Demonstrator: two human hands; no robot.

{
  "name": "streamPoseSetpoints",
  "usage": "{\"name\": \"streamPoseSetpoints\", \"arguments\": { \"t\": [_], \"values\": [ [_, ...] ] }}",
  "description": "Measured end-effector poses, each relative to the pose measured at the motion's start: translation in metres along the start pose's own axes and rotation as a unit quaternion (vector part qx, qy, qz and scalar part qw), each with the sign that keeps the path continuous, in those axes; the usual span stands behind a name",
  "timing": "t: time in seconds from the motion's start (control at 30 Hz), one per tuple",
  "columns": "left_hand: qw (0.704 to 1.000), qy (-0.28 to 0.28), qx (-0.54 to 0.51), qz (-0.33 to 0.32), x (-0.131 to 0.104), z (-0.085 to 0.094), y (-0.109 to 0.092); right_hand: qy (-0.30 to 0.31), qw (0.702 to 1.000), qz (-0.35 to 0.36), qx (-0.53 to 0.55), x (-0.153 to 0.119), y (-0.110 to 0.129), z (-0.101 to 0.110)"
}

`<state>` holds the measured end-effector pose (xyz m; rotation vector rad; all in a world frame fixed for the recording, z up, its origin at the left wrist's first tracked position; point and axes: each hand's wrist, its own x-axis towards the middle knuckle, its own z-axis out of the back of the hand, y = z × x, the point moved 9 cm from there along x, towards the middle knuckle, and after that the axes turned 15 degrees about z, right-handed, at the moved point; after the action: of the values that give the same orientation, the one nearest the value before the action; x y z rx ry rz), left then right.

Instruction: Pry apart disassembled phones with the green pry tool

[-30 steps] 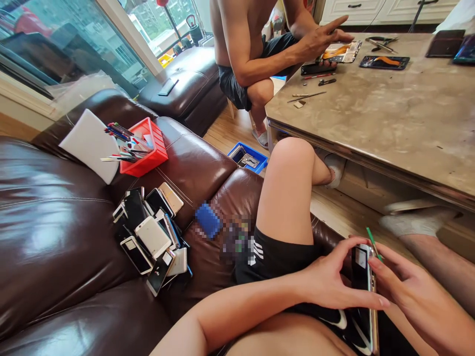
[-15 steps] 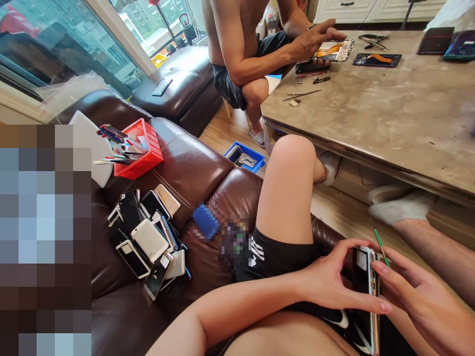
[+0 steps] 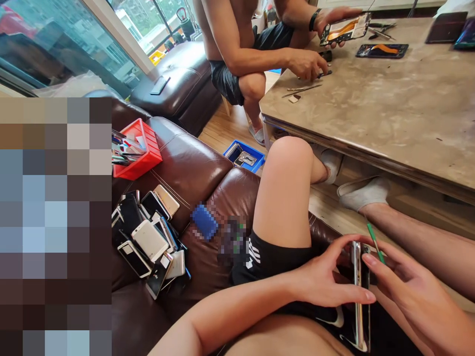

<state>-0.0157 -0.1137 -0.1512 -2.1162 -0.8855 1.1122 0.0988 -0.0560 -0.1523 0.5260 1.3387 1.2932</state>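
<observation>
Phone (image 3: 357, 269) turned edge-on, left grip (image 3: 326, 279) partly curled around it

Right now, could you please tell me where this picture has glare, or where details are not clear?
Head view: bright highlights on the brown sofa; head view: large pixel blocks hide the lower left, and the blue object is pixelated too; head view: the held phone shows a shiny metallic edge.

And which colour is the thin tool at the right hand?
Mostly green; the tool shows best in the head view.
</observation>
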Motion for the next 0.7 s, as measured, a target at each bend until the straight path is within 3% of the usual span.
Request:
{"name": "streamPoseSetpoints", "arguments": {
  "t": [0.1,0.2,0.33,0.43,0.53,0.7],
  "values": [
    [0.993,-0.007,-0.111,0.041,0.006,0.005,0.001,0.007,0.998,0.027,0.052,0.008,-0.006,0.001],
    [0.976,-0.024,-0.204,0.069,0.011,0.009,-0.002,-0.028,0.991,0.015,0.133,0.013,-0.005,0.006],
    [0.945,-0.042,-0.313,0.087,0.015,0.019,-0.011,-0.056,0.967,0.028,0.246,0.019,0.018,0.006],
    [0.935,-0.048,-0.326,0.135,0.016,0.025,-0.014,-0.083,0.943,0.005,0.321,0.022,0.03,0.008],
    [0.937,-0.008,-0.298,0.181,0.017,0.023,-0.017,-0.063,0.925,-0.013,0.374,0.023,0.037,0.01],
    [0.934,0.05,-0.294,0.195,0.02,0.018,-0.025,-0.018,0.958,0.071,0.279,0.031,0.046,0.029]
  ]
}}
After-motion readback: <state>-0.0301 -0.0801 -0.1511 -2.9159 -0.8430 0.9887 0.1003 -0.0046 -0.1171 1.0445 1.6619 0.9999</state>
